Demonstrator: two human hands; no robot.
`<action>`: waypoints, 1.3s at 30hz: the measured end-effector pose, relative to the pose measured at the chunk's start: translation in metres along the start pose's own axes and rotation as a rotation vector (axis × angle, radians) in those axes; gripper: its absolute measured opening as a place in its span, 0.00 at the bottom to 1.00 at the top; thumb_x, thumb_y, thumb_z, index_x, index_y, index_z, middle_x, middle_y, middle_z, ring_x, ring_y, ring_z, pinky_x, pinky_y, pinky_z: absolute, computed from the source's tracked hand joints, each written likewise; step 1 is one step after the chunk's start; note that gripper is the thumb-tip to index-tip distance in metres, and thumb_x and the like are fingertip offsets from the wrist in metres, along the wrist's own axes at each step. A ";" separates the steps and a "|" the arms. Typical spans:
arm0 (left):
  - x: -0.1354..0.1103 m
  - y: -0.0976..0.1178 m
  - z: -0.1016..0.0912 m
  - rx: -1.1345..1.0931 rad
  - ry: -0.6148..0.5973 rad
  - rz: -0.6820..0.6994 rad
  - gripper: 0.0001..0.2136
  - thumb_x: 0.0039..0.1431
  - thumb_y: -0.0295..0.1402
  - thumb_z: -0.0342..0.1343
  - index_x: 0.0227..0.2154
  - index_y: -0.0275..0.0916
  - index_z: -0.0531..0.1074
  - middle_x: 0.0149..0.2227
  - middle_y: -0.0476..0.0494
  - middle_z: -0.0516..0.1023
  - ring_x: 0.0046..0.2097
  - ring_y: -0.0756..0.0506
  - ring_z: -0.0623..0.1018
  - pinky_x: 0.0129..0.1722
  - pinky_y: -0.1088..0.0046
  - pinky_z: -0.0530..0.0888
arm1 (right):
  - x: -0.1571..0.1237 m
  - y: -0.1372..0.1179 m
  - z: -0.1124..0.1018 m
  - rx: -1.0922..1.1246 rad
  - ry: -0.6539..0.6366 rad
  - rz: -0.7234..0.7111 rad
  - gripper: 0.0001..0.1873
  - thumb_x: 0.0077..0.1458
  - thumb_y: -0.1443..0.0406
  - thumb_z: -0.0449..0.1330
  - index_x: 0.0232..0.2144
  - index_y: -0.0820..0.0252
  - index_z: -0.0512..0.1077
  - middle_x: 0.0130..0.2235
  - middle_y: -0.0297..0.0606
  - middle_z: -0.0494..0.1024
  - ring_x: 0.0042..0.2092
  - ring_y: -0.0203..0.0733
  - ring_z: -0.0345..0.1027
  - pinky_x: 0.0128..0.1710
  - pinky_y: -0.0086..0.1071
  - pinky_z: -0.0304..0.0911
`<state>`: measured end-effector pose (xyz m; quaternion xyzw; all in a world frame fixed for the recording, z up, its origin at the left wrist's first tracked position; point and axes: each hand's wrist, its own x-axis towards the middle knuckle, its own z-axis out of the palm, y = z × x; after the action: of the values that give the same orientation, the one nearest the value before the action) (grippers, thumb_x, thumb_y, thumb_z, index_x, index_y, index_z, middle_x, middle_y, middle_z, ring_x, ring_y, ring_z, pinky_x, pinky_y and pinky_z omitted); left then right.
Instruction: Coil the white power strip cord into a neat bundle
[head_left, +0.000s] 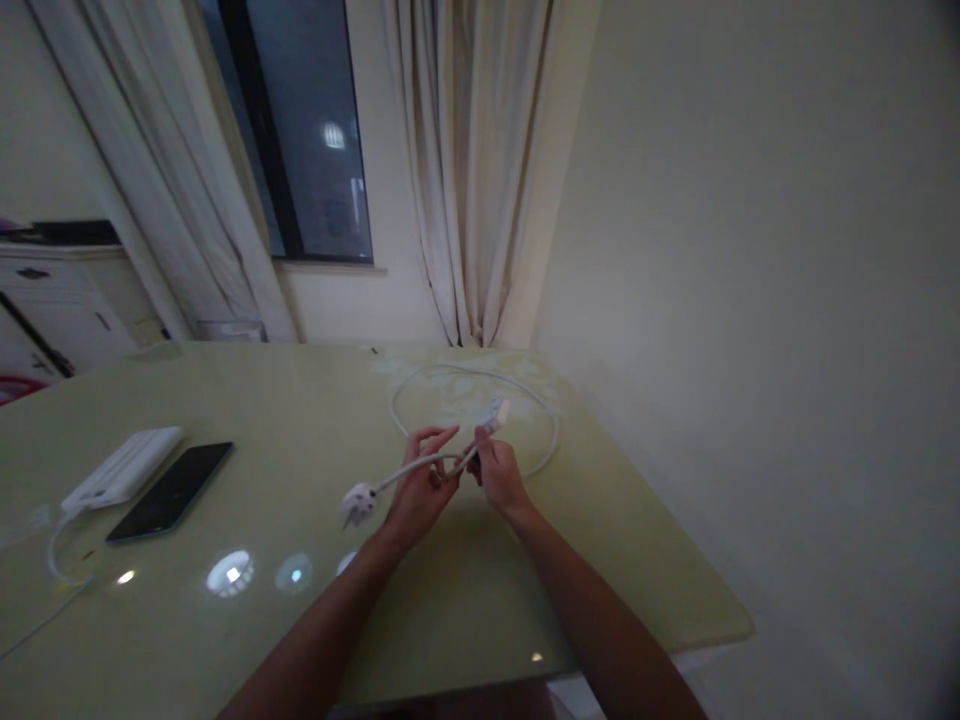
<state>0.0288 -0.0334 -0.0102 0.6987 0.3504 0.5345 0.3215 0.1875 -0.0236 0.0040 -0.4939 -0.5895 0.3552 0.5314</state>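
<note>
A white power cord (546, 408) runs between my hands, its slack lying in a wide loop on the table behind them. My left hand (425, 480) is closed on the cord near the plug end, with some fingers partly raised. The round two-pin plug (360, 503) hangs out to the left of that hand. My right hand (496, 470) pinches the cord close to its white connector (496, 413), which sticks up beyond the thumb. Both hands are close together above the table, and the fingertips partly hide the cord between them.
The pale green glossy table (285, 400) reaches to the wall on the right. At left lie a white power bank (124, 468) with a cable and a dark phone (172, 492). Curtains (480, 180) and a window (315, 130) are behind; a white cabinet (60, 290) stands far left.
</note>
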 end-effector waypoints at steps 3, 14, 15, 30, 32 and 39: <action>-0.001 -0.008 -0.007 0.336 0.072 0.274 0.23 0.63 0.33 0.61 0.60 0.49 0.72 0.58 0.36 0.71 0.37 0.49 0.78 0.40 0.67 0.80 | 0.002 0.003 -0.004 -0.171 -0.057 0.015 0.47 0.66 0.37 0.37 0.14 0.60 0.73 0.15 0.37 0.68 0.20 0.35 0.63 0.29 0.29 0.60; 0.002 0.009 -0.021 0.652 -0.261 0.785 0.24 0.70 0.27 0.51 0.67 0.45 0.65 0.63 0.37 0.74 0.64 0.40 0.72 0.61 0.59 0.72 | -0.001 0.015 -0.007 -0.605 -0.038 -0.341 0.31 0.71 0.50 0.46 0.22 0.58 0.74 0.23 0.41 0.75 0.25 0.37 0.62 0.29 0.31 0.51; 0.003 0.008 -0.022 0.659 -0.252 0.766 0.24 0.70 0.27 0.52 0.67 0.46 0.64 0.64 0.37 0.73 0.64 0.41 0.72 0.61 0.60 0.71 | -0.002 0.014 -0.008 -0.607 -0.021 -0.371 0.29 0.71 0.52 0.47 0.24 0.58 0.74 0.25 0.41 0.75 0.28 0.38 0.64 0.31 0.30 0.53; 0.008 -0.010 -0.017 0.084 0.023 0.352 0.11 0.69 0.29 0.52 0.49 0.42 0.77 0.54 0.36 0.81 0.56 0.42 0.80 0.57 0.60 0.76 | -0.003 -0.001 -0.021 -0.371 -0.255 -0.558 0.22 0.55 0.72 0.56 0.52 0.58 0.74 0.44 0.41 0.76 0.44 0.41 0.70 0.45 0.33 0.68; 0.011 -0.006 -0.016 0.001 0.148 0.219 0.06 0.68 0.33 0.55 0.43 0.41 0.76 0.49 0.38 0.83 0.51 0.43 0.82 0.55 0.61 0.77 | -0.001 0.004 -0.019 -0.461 -0.184 -0.597 0.26 0.58 0.73 0.54 0.58 0.58 0.70 0.49 0.43 0.77 0.49 0.43 0.71 0.50 0.36 0.67; 0.026 0.004 -0.030 -0.424 0.433 -0.036 0.16 0.65 0.42 0.59 0.49 0.44 0.61 0.41 0.44 0.82 0.44 0.44 0.83 0.45 0.59 0.81 | 0.000 0.008 -0.017 -0.769 0.094 -0.614 0.11 0.66 0.68 0.56 0.42 0.57 0.80 0.40 0.45 0.78 0.44 0.46 0.70 0.48 0.39 0.63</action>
<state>0.0049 -0.0122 0.0136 0.4795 0.3039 0.7266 0.3871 0.2057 -0.0237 -0.0003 -0.4730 -0.7717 -0.0837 0.4168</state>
